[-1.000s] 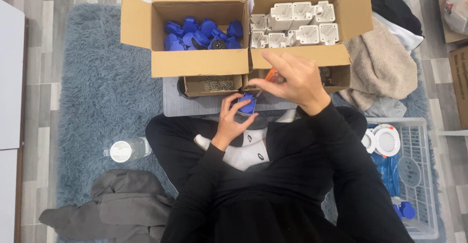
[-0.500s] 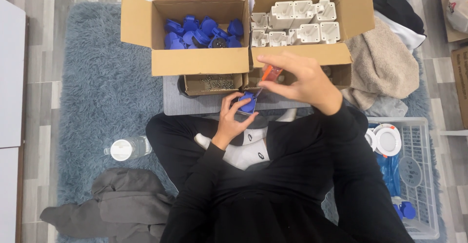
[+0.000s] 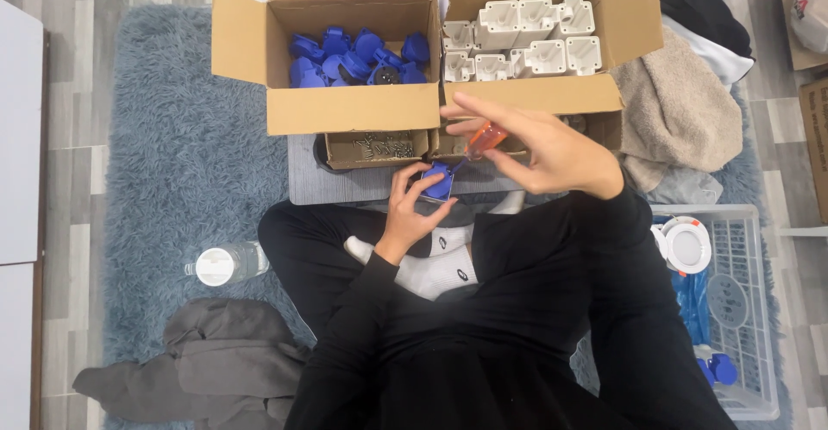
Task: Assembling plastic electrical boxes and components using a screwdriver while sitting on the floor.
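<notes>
I sit cross-legged on a grey rug. My left hand (image 3: 408, 207) grips a small blue plastic part (image 3: 439, 181) just above my lap. My right hand (image 3: 539, 147) holds an orange-handled screwdriver (image 3: 484, 140), tilted down to the left, its tip at the blue part. Straight ahead stand two open cardboard boxes: the left box (image 3: 352, 108) holds several blue parts (image 3: 358, 57), the right box (image 3: 532, 95) holds several white plastic housings (image 3: 526, 43). A small low box of screws (image 3: 377, 147) sits under the left box's front flap.
A grey mat (image 3: 345, 187) lies under the boxes. A water bottle (image 3: 226, 263) lies on the rug at left, dark grey clothing (image 3: 207, 368) below it. A wire basket (image 3: 740, 305) with white and blue items is at right, beige cloth (image 3: 681, 115) behind it.
My right hand has lifted and shifted slightly right with the screwdriver, its fingers spreading more. My left hand keeps the blue part in the same place.
</notes>
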